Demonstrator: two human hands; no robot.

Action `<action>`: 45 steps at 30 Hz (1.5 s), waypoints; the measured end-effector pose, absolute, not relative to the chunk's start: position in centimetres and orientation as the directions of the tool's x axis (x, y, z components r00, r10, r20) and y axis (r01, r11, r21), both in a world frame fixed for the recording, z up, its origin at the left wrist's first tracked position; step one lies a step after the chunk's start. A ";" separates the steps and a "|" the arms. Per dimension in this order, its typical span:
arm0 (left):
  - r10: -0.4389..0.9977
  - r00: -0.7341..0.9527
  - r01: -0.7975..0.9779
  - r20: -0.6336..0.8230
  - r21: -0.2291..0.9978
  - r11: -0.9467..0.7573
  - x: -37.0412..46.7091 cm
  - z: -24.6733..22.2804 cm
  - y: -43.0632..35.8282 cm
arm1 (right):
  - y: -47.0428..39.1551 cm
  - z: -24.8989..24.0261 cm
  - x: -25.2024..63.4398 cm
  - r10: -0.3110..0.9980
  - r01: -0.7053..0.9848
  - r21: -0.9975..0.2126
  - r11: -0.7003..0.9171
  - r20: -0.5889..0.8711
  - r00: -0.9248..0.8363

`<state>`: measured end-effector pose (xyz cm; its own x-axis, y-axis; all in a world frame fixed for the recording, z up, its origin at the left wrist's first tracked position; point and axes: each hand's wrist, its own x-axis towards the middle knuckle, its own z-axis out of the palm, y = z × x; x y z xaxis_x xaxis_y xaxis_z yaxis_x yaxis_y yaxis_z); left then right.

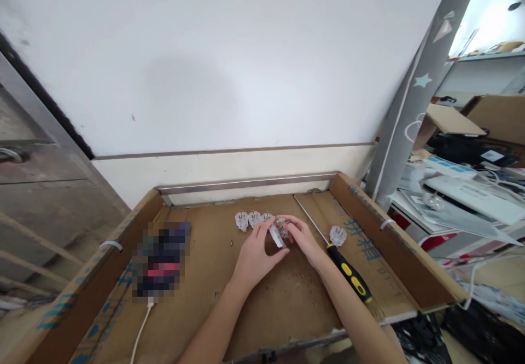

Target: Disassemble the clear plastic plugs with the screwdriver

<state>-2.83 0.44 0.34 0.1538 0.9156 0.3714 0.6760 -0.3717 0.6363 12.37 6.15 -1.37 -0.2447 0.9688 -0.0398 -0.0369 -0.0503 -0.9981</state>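
My left hand (256,252) grips a whitish clear piece (276,237), apparently a plug cover, between thumb and fingers. Close against it, my right hand (302,237) pinches a clear plug part (282,222); its fingers partly hide it. Just behind my left fingers is a row of clear plugs with metal pins: an outer plug (241,220), a middle plug (254,218) and one partly covered by my fingers (267,218). A black and yellow screwdriver (348,273) lies right of my right forearm, its shaft pointing away. Beside it sits another clear plug (338,235).
Brown cardboard (213,309) lines the tray-like worktop, with raised cardboard sides (377,238). A blurred-out dark device (162,260) with a white cable (141,325) lies at left. Behind stands a white wall panel (246,79); a cluttered table (463,200) is at right.
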 end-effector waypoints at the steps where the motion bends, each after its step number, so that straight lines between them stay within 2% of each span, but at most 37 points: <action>1: 0.913 0.173 0.678 0.370 0.627 -0.383 -2.7 0.4 0.3 | 6.3 -1.5 12.4 0.977 -0.051 -0.998 -0.045 -0.033 -0.213; 7: 0.877 0.322 0.720 0.356 0.510 -0.471 -2.3 0.6 -0.1 | 7.1 -2.0 12.4 0.996 -0.096 -0.994 0.043 0.051 -0.077; 13: 0.869 0.373 0.739 0.325 0.462 -0.490 -2.1 0.5 -0.3 | 6.7 -2.4 12.1 0.982 -0.023 -0.982 0.186 0.187 -0.035; 16: 0.872 0.330 0.748 0.362 0.464 -0.475 -2.3 0.5 -0.3 | 6.6 -2.4 12.3 0.977 0.029 -0.977 0.211 0.210 -0.028; 22: 0.852 0.057 0.788 0.520 0.500 -0.358 -3.1 0.5 1.0 | 6.5 -2.2 12.2 0.977 0.055 -0.977 0.208 0.205 -0.060; 29: 0.812 0.149 0.824 0.565 0.383 -0.417 -1.9 0.7 3.6 | 7.1 -2.4 12.2 0.979 -0.008 -0.983 0.185 0.185 -0.092; 37: 0.819 0.096 0.800 0.565 0.447 -0.401 -2.4 -0.2 3.5 | 7.0 -2.7 11.7 0.976 -0.044 -0.986 0.160 0.165 -0.142; 45: 0.833 0.065 0.733 0.549 0.540 -0.413 -2.6 -0.6 3.5 | 6.4 -2.1 12.1 0.970 0.035 -0.983 0.180 0.171 -0.174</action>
